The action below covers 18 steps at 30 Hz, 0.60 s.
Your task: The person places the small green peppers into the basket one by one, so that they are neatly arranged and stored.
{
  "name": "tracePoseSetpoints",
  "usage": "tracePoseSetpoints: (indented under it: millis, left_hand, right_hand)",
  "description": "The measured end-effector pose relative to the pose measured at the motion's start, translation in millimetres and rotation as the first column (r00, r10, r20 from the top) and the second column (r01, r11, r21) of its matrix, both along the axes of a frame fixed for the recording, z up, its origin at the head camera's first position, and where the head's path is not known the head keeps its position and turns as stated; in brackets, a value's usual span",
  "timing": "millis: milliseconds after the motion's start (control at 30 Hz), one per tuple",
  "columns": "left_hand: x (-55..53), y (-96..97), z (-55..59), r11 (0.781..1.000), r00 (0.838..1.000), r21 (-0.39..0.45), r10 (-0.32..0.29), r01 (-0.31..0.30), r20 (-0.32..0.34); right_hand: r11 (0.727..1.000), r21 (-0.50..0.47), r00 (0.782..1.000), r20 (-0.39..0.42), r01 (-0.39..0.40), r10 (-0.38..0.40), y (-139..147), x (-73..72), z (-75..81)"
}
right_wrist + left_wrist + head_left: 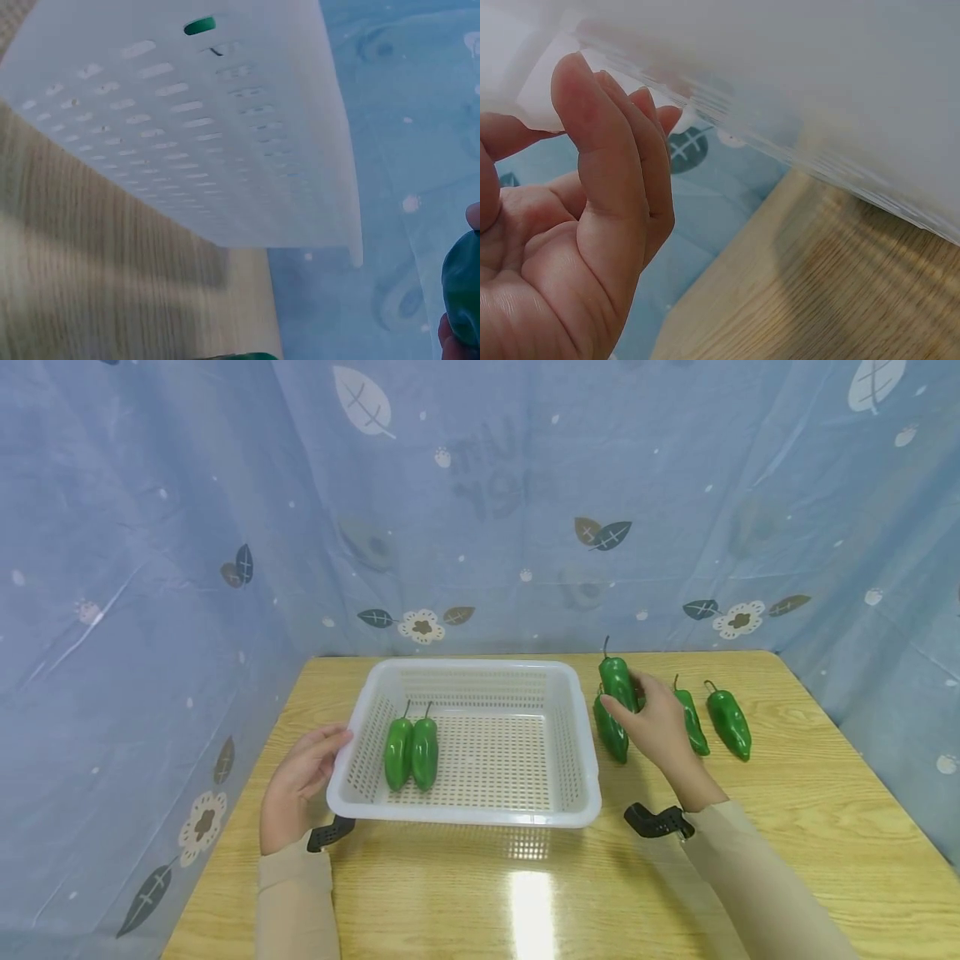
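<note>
Closest are two tan sleeves [296,902], each with a black strap [330,833] at the wrist, over the wood table [427,893]. A white basket [465,816] with lots of little holes stands on it. The left hand [303,777] holds the basket by its left edge, with bent fingers and thumb at the rim. Inside, toward the left, two green peppers [424,756] lie side by side, stems pointing away. The right hand [656,727] is just past the basket's right side, and its grip pinches a held pepper [617,678]. This one is outside the basket, above a loose pepper [611,739] on the table. I think the step now is picking up one more pepper for the basket. The next move seems to need a lift over the right wall and a soft set-down by the other two. Farther right lie a thin pepper [692,722] and an end pepper [727,722]. Behind everything hangs a blue cloth [450,527] with leaves and flowers
</note>
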State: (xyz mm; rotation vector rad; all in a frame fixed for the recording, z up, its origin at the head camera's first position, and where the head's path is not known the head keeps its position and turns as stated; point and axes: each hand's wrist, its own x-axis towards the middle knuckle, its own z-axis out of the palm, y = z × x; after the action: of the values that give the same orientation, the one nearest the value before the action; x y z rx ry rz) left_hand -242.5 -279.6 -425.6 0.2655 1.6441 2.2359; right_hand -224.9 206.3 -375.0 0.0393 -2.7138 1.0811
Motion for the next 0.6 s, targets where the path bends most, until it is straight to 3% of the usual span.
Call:
tracePoseSetpoints:
  millis: [233, 600]
  left_hand:
    - [-2.5, -1.3, -4.9, 1.0, 1.0, -0.011, 0.024, -0.024, 0.015]
    - [0.3, 1.0, 1.0, 0.999, 0.999, -0.026, 0.033, -0.033, 0.027]
  right_hand:
    - [1.0, -0.007, 0.999, -0.032, -0.03, 0.029, -8, -11.7, 2.7]
    - [0.999, -0.032, 0.999, 0.041, -0.032, 0.034, -24, -21.5, 11.5]
